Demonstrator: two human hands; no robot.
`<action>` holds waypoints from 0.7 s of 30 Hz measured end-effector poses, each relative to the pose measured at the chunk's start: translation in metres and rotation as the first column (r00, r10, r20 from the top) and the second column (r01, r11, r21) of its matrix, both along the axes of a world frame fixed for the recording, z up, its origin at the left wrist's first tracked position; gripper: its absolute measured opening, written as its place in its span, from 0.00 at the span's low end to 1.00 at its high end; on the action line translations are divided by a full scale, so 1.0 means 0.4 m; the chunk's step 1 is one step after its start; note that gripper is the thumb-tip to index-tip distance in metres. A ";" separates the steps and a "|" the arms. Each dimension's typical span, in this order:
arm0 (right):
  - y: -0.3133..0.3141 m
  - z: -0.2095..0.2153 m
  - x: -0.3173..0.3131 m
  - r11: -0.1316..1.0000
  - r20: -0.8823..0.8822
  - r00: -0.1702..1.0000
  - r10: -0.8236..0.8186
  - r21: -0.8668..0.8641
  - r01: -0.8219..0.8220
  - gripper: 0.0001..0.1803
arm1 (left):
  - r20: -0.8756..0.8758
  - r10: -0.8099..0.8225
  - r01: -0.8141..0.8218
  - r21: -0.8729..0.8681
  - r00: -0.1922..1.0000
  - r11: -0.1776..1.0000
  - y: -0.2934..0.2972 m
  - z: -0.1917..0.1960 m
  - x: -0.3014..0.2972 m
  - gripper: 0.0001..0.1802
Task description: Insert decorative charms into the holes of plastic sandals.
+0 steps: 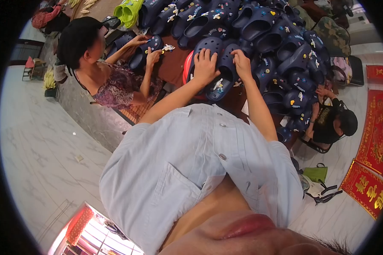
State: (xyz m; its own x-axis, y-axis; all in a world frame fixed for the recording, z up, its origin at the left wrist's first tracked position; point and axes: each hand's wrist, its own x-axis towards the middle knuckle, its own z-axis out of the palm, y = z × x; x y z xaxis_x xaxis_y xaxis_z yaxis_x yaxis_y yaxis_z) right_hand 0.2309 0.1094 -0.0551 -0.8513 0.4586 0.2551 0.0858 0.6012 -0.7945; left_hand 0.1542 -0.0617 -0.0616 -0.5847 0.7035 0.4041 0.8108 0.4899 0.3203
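In front of me on the brown table are two dark blue clogs with holes in their toes, side by side, toes pointing away. My left hand [205,66] lies over the left clog [207,44], its fingers spread across the toe part. My right hand [242,66] is at the toe of the right clog [230,77], fingers curled together; what they pinch, if anything, is hidden. A white figure charm [218,84] shows near that clog's heel. Another small white charm [238,83] is just to its right. Something round and red [186,68] shows beside the left clog.
A big heap of dark blue charm-covered clogs [259,25] fills the table's far and right side. Bright green clogs [128,12] stand at far left. A co-worker [110,80] at left handles a blue clog [141,55]; another person [334,121] sits at right. Red banners [372,144] are at far right.
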 end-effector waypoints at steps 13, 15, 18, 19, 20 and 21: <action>-0.196 -0.037 0.161 0.737 -0.015 0.988 0.154 0.667 -0.105 0.07 | 0.018 -0.046 0.047 -0.053 0.999 0.997 -0.015 0.010 -0.017 0.41; -0.207 -0.038 0.158 0.758 -0.050 0.996 0.070 0.652 -0.021 0.07 | 0.061 -0.099 0.100 -0.007 0.993 0.995 -0.032 0.019 -0.028 0.38; -0.207 -0.057 0.165 0.762 -0.009 0.997 0.073 0.646 -0.050 0.06 | 0.127 -0.190 0.174 0.126 0.974 0.977 -0.057 0.032 -0.055 0.31; -0.204 -0.065 0.164 0.762 -0.015 0.997 0.069 0.646 -0.043 0.06 | 0.147 -0.225 0.192 0.211 0.963 0.958 -0.065 0.036 -0.067 0.26; -0.206 -0.066 0.165 0.762 -0.029 0.997 0.076 0.646 -0.039 0.06 | 0.145 -0.226 0.193 0.209 0.963 0.959 -0.077 0.040 -0.075 0.26; -0.207 -0.068 0.167 0.762 -0.043 0.996 0.082 0.647 -0.035 0.05 | 0.160 -0.196 0.159 0.218 0.967 0.963 -0.089 0.045 -0.084 0.24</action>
